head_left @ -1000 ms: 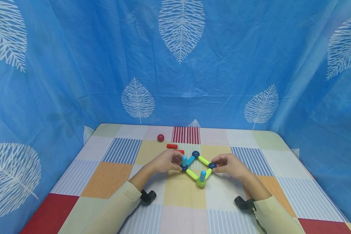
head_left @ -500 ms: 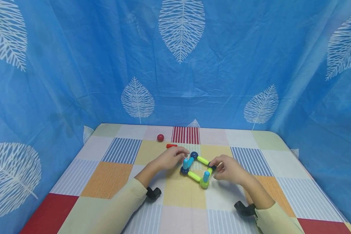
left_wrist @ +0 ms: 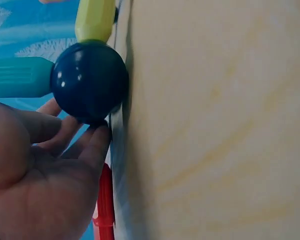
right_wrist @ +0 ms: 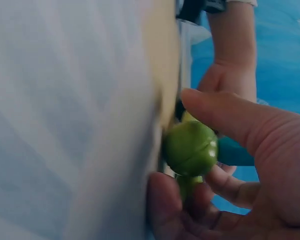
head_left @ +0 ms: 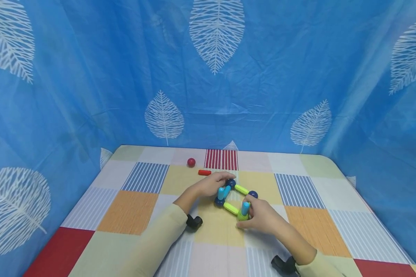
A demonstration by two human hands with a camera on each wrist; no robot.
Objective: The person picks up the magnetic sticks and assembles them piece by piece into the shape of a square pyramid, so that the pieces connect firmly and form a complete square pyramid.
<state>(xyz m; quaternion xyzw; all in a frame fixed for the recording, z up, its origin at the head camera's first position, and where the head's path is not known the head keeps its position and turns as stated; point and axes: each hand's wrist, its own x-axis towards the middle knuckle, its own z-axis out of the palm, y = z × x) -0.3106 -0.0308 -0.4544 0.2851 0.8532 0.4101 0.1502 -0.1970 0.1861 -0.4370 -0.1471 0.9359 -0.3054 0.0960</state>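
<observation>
A four-sided frame of sticks and balls lies on the table. Its near corner is a green ball (head_left: pixel 242 216) (right_wrist: pixel 191 148) with an upright blue stick (head_left: pixel 245 208); my right hand (head_left: pixel 261 216) (right_wrist: pixel 270 165) grips this ball between thumb and fingers. At the left corner, a navy ball (head_left: pixel 219 201) (left_wrist: pixel 90 81) bears another upright blue stick (head_left: pixel 221 193) (left_wrist: pixel 20 77). My left hand (head_left: pixel 211 185) (left_wrist: pixel 45 175) reaches behind that corner, fingers extended near the far navy ball (head_left: pixel 230 183); contact there is unclear. The right navy ball (head_left: pixel 252 194) is partly visible.
Beyond my left hand lie a red stick (head_left: pixel 205 172) and a red ball (head_left: pixel 191 162). A patchwork cloth (head_left: pixel 124 211) covers the table, with a blue leaf-patterned curtain (head_left: pixel 263 77) behind and at both sides.
My left hand has moved from the left corner toward the far navy ball. My right hand has left the right navy ball and come nearer, taking hold of the green ball. The frame has shifted slightly.
</observation>
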